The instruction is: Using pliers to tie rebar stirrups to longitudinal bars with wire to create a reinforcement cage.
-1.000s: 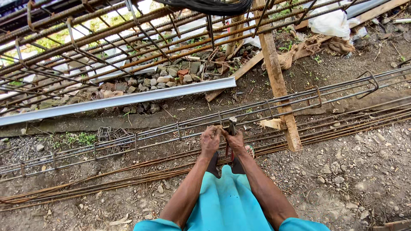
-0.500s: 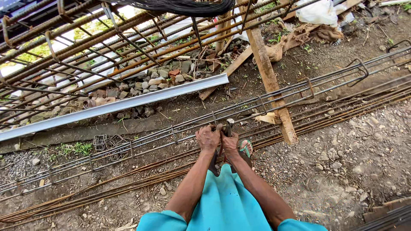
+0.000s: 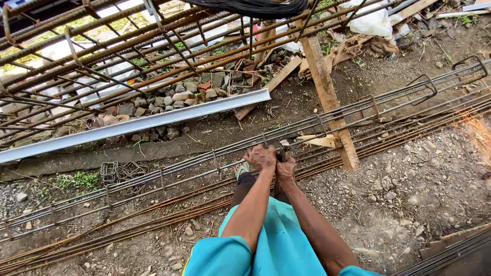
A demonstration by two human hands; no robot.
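Both hands, left hand (image 3: 261, 157) and right hand (image 3: 285, 166), are clenched on the long rebar cage (image 3: 169, 174) at centre. Stirrups sit along it towards 9 and 2 o'clock; loose stirrups (image 3: 120, 173) lie unused at 9 o'clock.

Single head view, looking steeply down, near hands (no second view).
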